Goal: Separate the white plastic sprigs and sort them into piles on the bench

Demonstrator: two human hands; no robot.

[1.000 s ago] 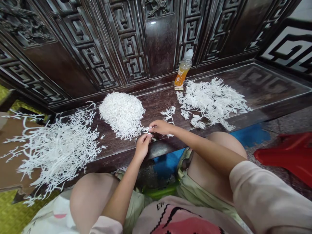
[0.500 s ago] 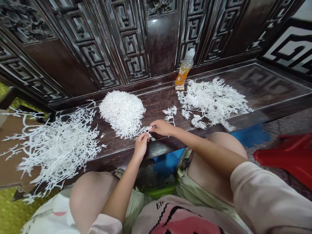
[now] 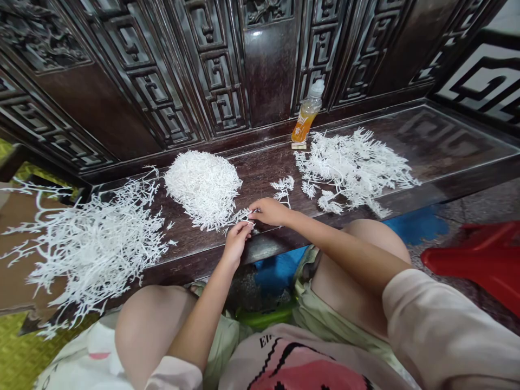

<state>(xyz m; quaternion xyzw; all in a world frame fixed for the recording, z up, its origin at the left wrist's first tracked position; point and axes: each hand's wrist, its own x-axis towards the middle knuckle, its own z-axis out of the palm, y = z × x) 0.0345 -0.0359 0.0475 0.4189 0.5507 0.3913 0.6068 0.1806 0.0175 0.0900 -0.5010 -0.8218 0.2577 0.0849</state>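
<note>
My left hand [image 3: 238, 244] and my right hand [image 3: 270, 212] meet over the dark wooden bench top [image 3: 260, 184], both pinching a small white plastic sprig [image 3: 245, 218] between their fingertips. Its middle is partly hidden by my fingers. Just left of my hands lies a dense heap of short white sprigs [image 3: 203, 189], its edge nearly at the sprig I hold. A single loose white branch piece [image 3: 283, 188] lies above my right hand, apart from it. Larger tangles of white branching sprays lie to the left [image 3: 93, 252] and right [image 3: 349, 170].
Carved dark wood panels [image 3: 215, 70] rise behind the bench. An orange drink bottle [image 3: 306, 116] stands against them. Brown cardboard [image 3: 24, 227] lies under the left spray. A red plastic stool [image 3: 479, 265] and blue material [image 3: 418, 225] sit on the floor at right.
My hands have shifted only slightly, staying together on the small sprig. The view has moved a little; the heaps and bottle lie as before.
</note>
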